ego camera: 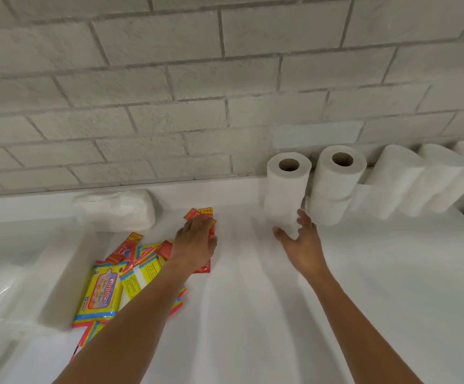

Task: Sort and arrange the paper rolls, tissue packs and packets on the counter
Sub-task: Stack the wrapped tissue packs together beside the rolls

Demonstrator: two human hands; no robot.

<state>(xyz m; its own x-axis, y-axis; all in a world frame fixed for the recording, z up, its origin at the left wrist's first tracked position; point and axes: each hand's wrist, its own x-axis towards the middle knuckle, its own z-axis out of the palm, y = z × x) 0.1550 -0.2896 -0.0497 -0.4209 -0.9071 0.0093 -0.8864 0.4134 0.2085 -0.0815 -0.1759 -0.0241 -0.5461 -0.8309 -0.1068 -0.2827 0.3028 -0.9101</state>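
Your left hand (pixel 194 242) presses orange packets (pixel 201 214); your right hand (pixel 301 239), fingers spread, touches the stacked paper rolls (pixel 284 195); its blurred base hides contact detail.

Paper rolls (pixel 336 184) stand at the frame's upper right, against the wall (pixel 169 79). Packets (pixel 109 289) lie lower left on the counter (pixel 253 314) — a tissue pack (pixel 117 209) behind them.

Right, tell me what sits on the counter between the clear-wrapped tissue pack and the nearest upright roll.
In the head view, only the orange packets under the left hand lie between the tissue pack and the upright roll; otherwise bare white counter.
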